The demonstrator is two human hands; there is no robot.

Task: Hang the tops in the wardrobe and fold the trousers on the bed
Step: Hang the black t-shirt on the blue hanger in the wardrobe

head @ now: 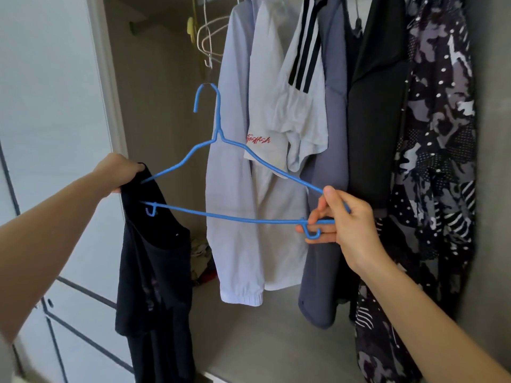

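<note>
the left hand (119,171) grips the black top (154,258), its shoulder bunched over the left end of the blue hanger (221,216), in front of the open wardrobe (160,92). the right hand (340,219) pinches the hanger's right corner, thumb on top and fingers curled under the bar. the other shoulder likely needs threading: hold the hanger level, slide its right end inside the neckline, then spread the fabric evenly.
</note>
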